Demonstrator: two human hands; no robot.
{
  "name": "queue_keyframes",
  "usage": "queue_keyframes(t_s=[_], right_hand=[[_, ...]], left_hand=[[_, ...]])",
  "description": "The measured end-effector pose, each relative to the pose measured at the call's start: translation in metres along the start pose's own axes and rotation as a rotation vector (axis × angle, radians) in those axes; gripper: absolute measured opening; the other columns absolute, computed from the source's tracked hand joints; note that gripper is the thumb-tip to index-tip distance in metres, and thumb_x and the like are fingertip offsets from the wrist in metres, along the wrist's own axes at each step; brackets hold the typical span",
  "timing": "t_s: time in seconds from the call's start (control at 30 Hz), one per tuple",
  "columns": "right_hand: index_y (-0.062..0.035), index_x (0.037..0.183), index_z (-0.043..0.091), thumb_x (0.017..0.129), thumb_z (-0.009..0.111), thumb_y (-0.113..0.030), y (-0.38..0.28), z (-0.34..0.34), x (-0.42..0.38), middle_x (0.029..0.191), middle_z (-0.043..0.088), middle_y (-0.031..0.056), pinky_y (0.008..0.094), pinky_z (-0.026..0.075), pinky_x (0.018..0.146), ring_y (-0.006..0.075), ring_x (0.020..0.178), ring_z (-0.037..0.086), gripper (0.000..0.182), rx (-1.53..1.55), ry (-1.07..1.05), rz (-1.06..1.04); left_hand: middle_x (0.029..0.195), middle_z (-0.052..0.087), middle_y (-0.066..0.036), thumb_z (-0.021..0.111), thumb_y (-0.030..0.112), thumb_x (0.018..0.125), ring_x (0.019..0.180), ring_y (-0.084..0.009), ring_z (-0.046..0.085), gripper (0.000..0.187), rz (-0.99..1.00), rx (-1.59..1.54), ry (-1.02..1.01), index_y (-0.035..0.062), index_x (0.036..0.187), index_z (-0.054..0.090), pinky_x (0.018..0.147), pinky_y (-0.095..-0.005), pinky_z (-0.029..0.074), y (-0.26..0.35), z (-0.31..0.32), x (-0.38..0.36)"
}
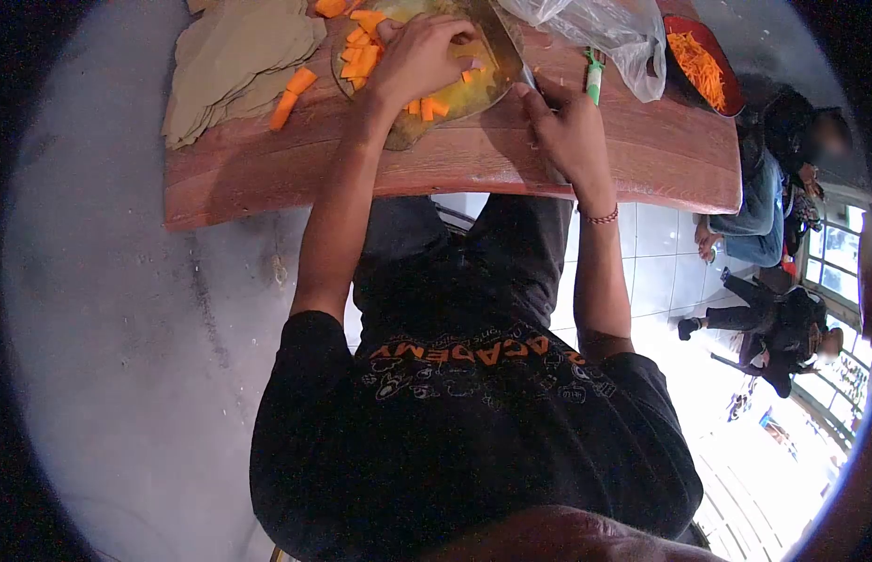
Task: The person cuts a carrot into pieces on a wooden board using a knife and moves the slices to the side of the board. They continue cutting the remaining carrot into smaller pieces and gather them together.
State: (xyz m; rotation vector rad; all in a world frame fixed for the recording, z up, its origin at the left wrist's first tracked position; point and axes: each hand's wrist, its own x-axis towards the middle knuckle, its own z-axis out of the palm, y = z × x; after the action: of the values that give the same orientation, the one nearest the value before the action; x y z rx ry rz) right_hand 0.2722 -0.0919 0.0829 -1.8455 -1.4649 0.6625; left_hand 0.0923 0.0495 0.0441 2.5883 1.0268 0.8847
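My left hand [425,58] is over a yellowish, worn chopping board [483,94], its fingers bent down and its thumb on small bits of carrot [472,75]. The palm hides part of what lies under it. Cut carrot pieces [361,61] are heaped left of that hand, and a few more carrot pieces [428,108] lie near the board's front edge. My right hand [569,136] is closed around a knife [506,45]; the blade points away from me along the board's right side.
The wooden table [455,159] also bears stacked brownish sheets [235,61], loose carrot sticks [291,98], a green-handled peeler [594,80], a clear plastic bag [609,37] and a tray of shredded carrot [700,75]. Seated people [759,211] are off to the right.
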Motion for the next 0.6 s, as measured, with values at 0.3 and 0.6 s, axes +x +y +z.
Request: queue_keyframes(t_s=[0.3,0.6], right_hand=[[-0.0017,0.109,0.071,0.096,0.063,-0.028,-0.003,-0.002,-0.012,0.089,0.07,0.0267,0.0449,0.054,0.073,0.0417,0.086,0.071,0.03,0.059,-0.033,0.005],[-0.0027,0.109,0.072,0.095,0.064,-0.027,-0.001,0.0,-0.008,0.09,0.071,0.0246,0.0444,0.054,0.075,0.0424,0.087,0.07,0.029,0.02,-0.036,-0.027]], left_hand=[[0.102,0.075,0.005,0.073,0.031,0.088,0.104,-0.0164,0.061,0.017,0.042,0.073,0.111,0.0159,0.094,0.079,0.093,-0.0504,0.026,0.017,0.004,-0.036],[0.105,0.076,0.004,0.072,0.029,0.089,0.103,-0.0152,0.062,0.018,0.133,0.087,0.121,0.0143,0.096,0.079,0.095,-0.0511,0.025,0.017,0.005,-0.043]])
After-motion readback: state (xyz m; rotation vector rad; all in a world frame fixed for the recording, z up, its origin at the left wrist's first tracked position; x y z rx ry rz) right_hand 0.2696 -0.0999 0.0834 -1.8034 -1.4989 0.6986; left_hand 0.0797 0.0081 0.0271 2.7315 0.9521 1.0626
